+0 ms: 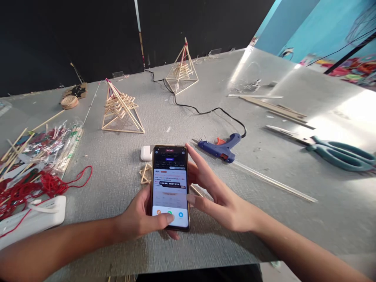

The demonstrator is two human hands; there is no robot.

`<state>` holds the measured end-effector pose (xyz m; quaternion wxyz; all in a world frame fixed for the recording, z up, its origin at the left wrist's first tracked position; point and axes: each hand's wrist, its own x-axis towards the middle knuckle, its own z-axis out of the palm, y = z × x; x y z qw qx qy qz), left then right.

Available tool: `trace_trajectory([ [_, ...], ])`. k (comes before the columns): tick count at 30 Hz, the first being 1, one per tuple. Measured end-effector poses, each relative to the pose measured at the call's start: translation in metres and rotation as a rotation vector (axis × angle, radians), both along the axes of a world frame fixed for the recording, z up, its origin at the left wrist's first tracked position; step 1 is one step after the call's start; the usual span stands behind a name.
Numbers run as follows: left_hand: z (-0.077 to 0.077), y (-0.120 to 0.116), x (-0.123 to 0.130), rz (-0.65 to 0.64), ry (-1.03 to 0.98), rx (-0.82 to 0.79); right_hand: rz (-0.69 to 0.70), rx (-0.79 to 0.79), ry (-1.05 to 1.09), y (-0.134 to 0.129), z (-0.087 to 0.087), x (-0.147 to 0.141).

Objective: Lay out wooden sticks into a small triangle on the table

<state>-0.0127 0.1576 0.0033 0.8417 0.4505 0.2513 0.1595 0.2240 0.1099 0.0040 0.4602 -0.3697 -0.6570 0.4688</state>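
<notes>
A lit smartphone [170, 184] is held upright between both hands above the table's front part. My left hand [143, 217] wraps round its lower left side, the thumb lying over the bottom of the screen. On the other side, my right hand [219, 196] grips the right edge, with the index finger reaching the top corner. Partly hidden behind the phone are a white earbud case [146, 153] and a small wooden-stick star shape [145, 174]. A blue hot glue gun [220, 150] with a clear glue stick [273, 181] lies beyond my right hand.
Two stick pyramids [122, 107] [182, 70] stand farther back. Green-handled scissors [337, 152] and wooden strips [277, 109] lie right. Red cord [44, 192], bagged sticks [70, 147] and a white power strip [48, 211] lie left. A black cable [202, 112] crosses the table.
</notes>
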Motion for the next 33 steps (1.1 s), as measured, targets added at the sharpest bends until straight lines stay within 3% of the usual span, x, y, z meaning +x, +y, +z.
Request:
trace_trajectory([
  [15, -0.0053, -0.0023, -0.0006, -0.019, -0.020, 0.011, -0.016, -0.010, 0.002, -0.0012, -0.0007, 0.0009],
  [24, -0.0030, -0.0049, 0.0018, 0.032, 0.095, -0.001, -0.017, -0.001, -0.010, -0.0010, -0.0016, 0.0014],
  [33, -0.0017, -0.0001, -0.0031, -0.054, -0.051, 0.002, -0.018, 0.036, -0.016, 0.0004, -0.0010, -0.0029],
])
